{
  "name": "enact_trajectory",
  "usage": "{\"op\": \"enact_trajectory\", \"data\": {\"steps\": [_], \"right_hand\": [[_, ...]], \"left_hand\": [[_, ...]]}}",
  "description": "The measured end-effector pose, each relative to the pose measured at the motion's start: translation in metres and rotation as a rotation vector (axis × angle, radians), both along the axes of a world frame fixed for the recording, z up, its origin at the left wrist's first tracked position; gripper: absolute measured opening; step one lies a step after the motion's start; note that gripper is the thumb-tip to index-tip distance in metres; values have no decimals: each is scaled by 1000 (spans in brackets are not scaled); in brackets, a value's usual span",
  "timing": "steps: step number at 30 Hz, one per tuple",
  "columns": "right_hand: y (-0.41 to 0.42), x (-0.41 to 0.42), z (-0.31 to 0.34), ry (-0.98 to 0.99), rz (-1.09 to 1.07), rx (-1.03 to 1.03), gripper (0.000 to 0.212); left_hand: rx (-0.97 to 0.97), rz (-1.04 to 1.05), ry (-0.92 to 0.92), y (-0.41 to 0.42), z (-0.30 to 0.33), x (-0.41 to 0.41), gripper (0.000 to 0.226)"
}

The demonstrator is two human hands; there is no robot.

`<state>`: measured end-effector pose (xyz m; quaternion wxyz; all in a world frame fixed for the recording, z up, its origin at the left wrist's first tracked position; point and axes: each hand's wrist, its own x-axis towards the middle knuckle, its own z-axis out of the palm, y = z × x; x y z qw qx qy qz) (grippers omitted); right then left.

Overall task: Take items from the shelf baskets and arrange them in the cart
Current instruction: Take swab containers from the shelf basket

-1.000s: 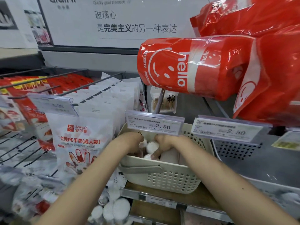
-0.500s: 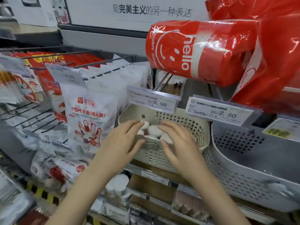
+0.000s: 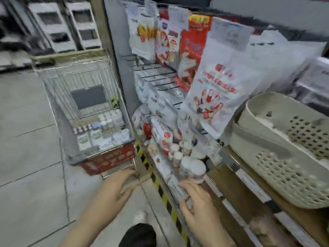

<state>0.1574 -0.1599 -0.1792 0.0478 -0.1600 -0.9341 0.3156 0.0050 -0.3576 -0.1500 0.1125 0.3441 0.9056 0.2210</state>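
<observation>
The right hand (image 3: pixel 197 204) curls its fingers round a small bundle of white-capped containers (image 3: pixel 191 172), a narrow grip with the thumb side toward the shelf; motion blur hides exactly how many containers it holds. The bundle sits just in front of the lower shelf edge (image 3: pixel 236 207), beside the yellow-and-black striped strip (image 3: pixel 160 186) that runs along the shelf base.

The left hand (image 3: pixel 118 188) reaches forward with its fingers bent over something pale and blurred at the near end of the cart (image 3: pixel 85 97); whether it grips an item or the cart's handle bar I cannot tell. The cart's red front panel (image 3: pixel 108 158) lies just beyond its fingertips.

Inside the wire cart, rows of small white tubs and jars (image 3: pixel 105 129) stand against the near wall, with a dark rectangular patch (image 3: pixel 89 97) on the far wall.

To the right, on the wooden shelf, a beige perforated basket (image 3: pixel 277 157) stands well apart from the cart; a few pale items show at its rim. Left of the basket, white packets printed with red hands (image 3: pixel 213 97) hang from hooks, and more packets and white-lidded pots crowd the shelf below them. A shoe (image 3: pixel 140 217) shows on the grey tiled floor (image 3: pixel 30 148) between the arms.
</observation>
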Motion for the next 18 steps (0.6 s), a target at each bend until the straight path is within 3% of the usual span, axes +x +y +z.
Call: {"op": "enact_trajectory", "data": {"steps": [7,18], "right_hand": [[-42,-91,-16,-93,89,-132,26],[-171,-309,-26,-119,366,-157,34]], "left_hand": [[26,346,-79,-97,-23,-54,38],[-43,511,-57,-213,-36,-199,41]]}}
